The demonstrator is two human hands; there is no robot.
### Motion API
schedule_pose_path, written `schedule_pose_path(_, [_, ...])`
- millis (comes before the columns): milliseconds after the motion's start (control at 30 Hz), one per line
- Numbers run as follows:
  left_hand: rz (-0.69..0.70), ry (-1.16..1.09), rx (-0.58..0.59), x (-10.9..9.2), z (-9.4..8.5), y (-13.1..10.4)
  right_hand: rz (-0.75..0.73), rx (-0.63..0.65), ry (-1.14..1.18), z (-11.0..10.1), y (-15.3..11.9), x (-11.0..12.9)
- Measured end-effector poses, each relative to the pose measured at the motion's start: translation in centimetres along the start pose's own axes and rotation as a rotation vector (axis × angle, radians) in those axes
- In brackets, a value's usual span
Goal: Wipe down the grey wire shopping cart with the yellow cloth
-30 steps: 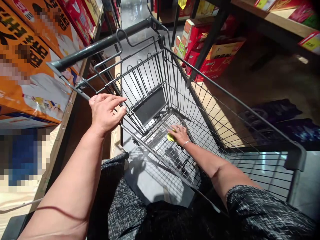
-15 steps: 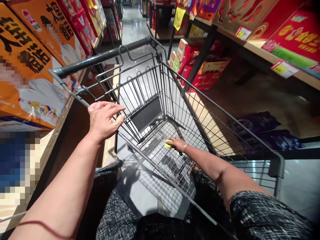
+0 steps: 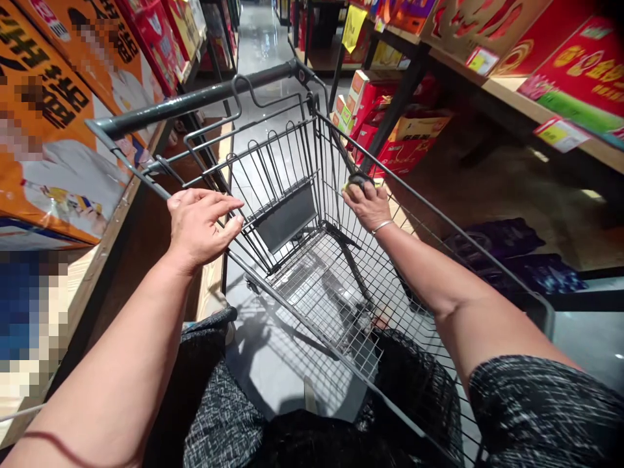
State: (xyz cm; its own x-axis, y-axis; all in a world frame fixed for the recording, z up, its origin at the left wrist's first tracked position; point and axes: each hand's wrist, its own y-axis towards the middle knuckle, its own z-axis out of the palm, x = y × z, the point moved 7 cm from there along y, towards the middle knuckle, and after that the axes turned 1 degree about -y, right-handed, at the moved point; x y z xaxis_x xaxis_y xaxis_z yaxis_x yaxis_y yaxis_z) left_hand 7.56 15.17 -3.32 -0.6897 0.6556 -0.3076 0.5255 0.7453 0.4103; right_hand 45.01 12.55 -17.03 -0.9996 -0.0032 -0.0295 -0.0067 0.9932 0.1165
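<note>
A grey wire shopping cart (image 3: 285, 218) stands in front of me, its basket seen from above. My left hand (image 3: 202, 221) rests over the cart's near side rail, fingers stretched out and thumb apart. Inside the basket, my right hand (image 3: 368, 207) is up against the far wire wall with its fingers closed on a yellow cleaning pad (image 3: 361, 179). Yellow shows at the pad's edges, and a dark rounded patch lies by the fingertips. Whether that dark patch belongs to the pad I cannot tell.
Orange boxes (image 3: 58, 149) line the left shelf. Red gift boxes (image 3: 580, 78) fill the right shelf, with more red packages (image 3: 409, 146) below it. Dark purple packs (image 3: 502, 253) lie low at the right. A tiled aisle (image 3: 263, 39) runs on beyond the cart handle (image 3: 195, 97).
My right hand has moved with the yellow pad from the basket floor up and away to the far side wall. My left hand stays on the near rail.
</note>
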Motion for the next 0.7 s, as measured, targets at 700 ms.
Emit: schedule_pose_path(700, [-0.001, 0.049, 0.015, -0.2, 0.0, 0.2, 0.275, 0.352, 0.138, 18.2, -13.6, 4.1])
